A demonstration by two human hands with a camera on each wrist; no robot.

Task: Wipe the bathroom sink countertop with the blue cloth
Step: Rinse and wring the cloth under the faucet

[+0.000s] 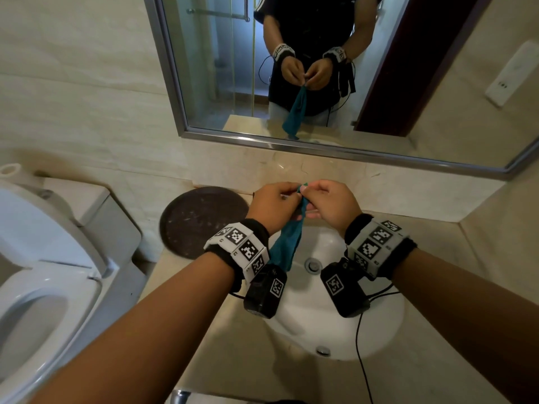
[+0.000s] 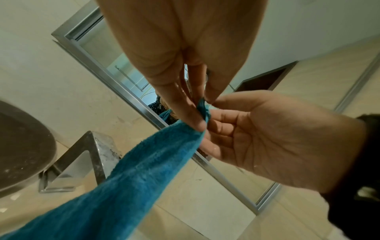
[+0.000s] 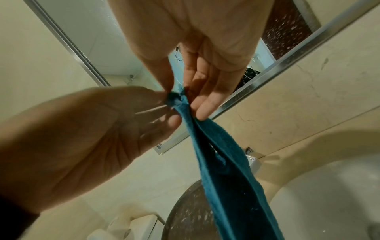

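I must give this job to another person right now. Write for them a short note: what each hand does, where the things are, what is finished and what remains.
Left hand: pinches the top end of the blue cloth.
Right hand: pinches the same top end, right beside the left.
Cloth: hangs bunched and narrow from both hands, in the air over the white sink; not touching the countertop.
Nearby: a dark round tray on the counter to the left of the sink, mirror behind.
Done: cloth picked up.
Left: probably spread or fold the cloth, then wipe the countertop around the sink. No wiping is under way.
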